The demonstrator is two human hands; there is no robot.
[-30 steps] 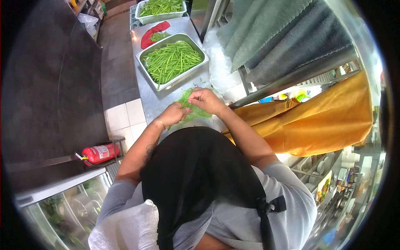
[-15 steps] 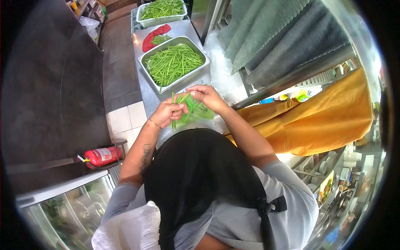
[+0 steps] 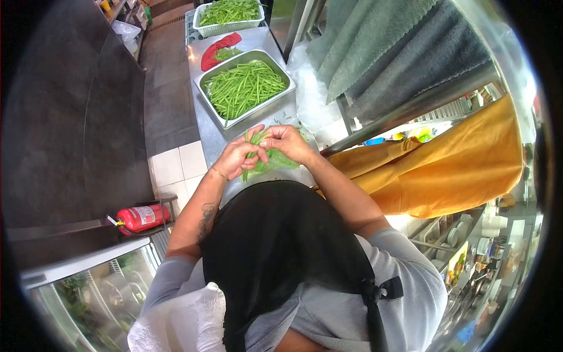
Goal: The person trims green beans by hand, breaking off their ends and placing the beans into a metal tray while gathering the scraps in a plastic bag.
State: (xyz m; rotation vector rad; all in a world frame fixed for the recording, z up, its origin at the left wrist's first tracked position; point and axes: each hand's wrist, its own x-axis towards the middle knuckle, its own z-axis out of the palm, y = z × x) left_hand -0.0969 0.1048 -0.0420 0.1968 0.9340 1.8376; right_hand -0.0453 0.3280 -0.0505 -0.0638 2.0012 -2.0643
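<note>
Several green beans (image 3: 247,171) are bunched in my left hand (image 3: 234,157), whose fingers are closed round them. My right hand (image 3: 288,144) meets it from the right, with thumb and fingers pinched on the bean tops. Exactly which bean it pinches is hidden. Beneath both hands a thin green bag (image 3: 275,163) lies on the metal table, close to my black apron. Just beyond the hands stands a steel pan (image 3: 267,107) heaped with trimmed-looking green beans (image 3: 243,88).
Behind the pan are a red cloth (image 3: 217,51) with small green scraps (image 3: 227,54) and a white basket (image 3: 231,27) of green beans. Clear plastic (image 3: 309,97) lies along the table's right side. Grey towels and a yellow cloth (image 3: 446,164) hang at right; a fire extinguisher (image 3: 141,219) is at left.
My right hand has moved slightly left and down, closer to my left hand, and its fingers now meet the bunched beans. Loose green bits show on the table behind it.
</note>
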